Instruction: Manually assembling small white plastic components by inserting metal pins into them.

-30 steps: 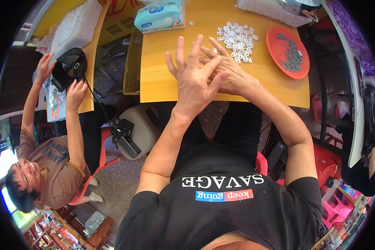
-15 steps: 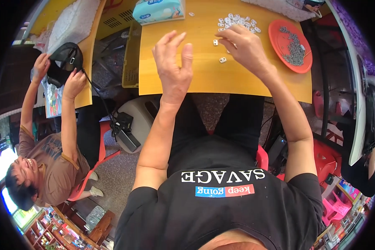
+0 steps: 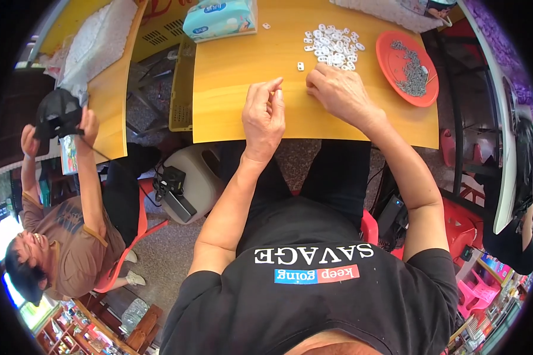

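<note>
L hand upper ctr, fingers curled narrow; R hand to its right, fingers bunched; can't tell if holding. White pcs piled on table, upper ctr-right, nr red plate.

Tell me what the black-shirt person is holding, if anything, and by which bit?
It can't be told: the left grip and right grip, near the white pieces, both have curled fingers that could hide something small.
</note>
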`<move>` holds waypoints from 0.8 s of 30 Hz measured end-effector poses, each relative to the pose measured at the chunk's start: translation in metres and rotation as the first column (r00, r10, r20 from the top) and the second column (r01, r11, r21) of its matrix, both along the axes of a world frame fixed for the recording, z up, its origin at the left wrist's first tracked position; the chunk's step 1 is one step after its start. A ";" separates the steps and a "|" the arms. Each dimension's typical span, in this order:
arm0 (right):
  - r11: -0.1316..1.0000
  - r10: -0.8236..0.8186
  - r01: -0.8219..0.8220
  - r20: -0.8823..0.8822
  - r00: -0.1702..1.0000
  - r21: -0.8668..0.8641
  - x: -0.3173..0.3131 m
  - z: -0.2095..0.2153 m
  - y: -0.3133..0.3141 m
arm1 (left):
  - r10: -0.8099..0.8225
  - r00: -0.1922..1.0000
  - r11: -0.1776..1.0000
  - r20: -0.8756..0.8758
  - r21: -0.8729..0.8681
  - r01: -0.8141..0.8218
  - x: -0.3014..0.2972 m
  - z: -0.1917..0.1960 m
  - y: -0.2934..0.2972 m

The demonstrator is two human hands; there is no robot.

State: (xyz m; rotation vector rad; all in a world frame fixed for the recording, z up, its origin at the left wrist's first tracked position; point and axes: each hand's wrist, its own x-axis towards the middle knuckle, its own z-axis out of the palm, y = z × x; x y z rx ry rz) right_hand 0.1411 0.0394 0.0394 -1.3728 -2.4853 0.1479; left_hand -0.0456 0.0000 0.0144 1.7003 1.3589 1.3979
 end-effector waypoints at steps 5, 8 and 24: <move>0.987 -0.093 0.032 -0.390 0.916 -0.159 0.002 -0.008 -0.005 | -0.125 0.986 0.983 -0.112 0.123 0.139 0.011 0.002 0.002; 0.851 -0.413 0.071 -0.580 0.702 -0.520 -0.003 -0.003 -0.008 | -0.194 0.971 0.952 -0.141 0.214 0.221 0.017 0.004 0.008; 0.761 -0.549 -0.292 -0.814 0.188 -0.580 0.026 0.010 -0.028 | -0.240 0.955 0.970 0.172 0.071 0.231 0.041 0.008 0.018</move>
